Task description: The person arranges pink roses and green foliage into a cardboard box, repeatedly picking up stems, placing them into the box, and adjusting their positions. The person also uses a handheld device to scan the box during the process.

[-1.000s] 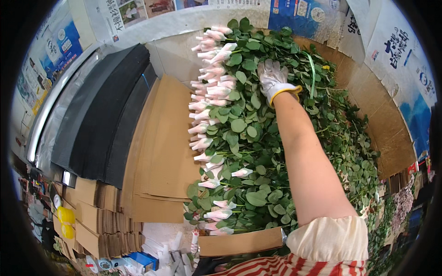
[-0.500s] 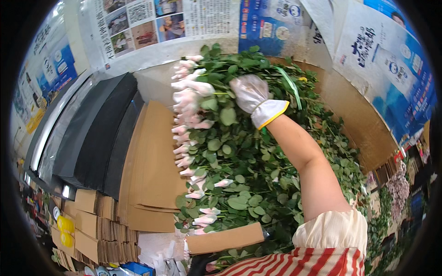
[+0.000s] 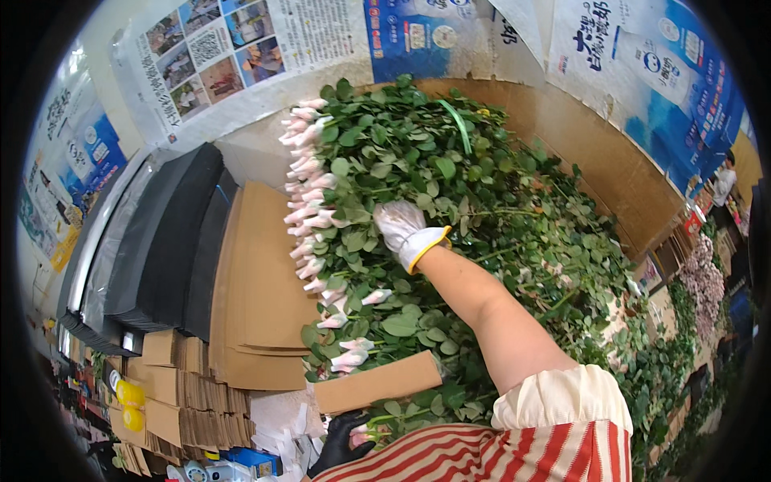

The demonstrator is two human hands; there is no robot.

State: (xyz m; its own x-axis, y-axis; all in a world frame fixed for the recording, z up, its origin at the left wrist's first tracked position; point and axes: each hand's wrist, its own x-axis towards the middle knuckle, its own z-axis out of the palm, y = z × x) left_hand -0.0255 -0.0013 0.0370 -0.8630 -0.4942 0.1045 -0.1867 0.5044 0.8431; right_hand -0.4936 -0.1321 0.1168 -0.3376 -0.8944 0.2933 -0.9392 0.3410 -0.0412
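Observation:
A big pile of leafy rose stems (image 3: 450, 177) fills the middle, with a row of pale pink buds in white sleeves (image 3: 313, 181) along its left side. My right hand (image 3: 404, 231), in a whitish glove with a yellow cuff, lies on the leaves just right of the buds; its fingertips are hidden, so whether they grip a stem is unclear. At the lower edge my left hand (image 3: 341, 446), in a black glove, is closed around a pink rose (image 3: 361, 435). A narrow cardboard strip (image 3: 377, 381) lies over the stems just above that hand.
Flat brown cardboard sheets (image 3: 261, 273) lie left of the buds, beside black foam-like slabs (image 3: 165, 241). Folded cardboard (image 3: 201, 410) is stacked below, near yellow tape rolls (image 3: 130, 406). A cardboard wall (image 3: 578, 153) bounds the far right. A blue box (image 3: 253, 459) sits at the lower left.
My right hand has come nearer from the far part of the pile, away from a bud by its fingers. More of my left hand and its rose shows. The whole view has shifted.

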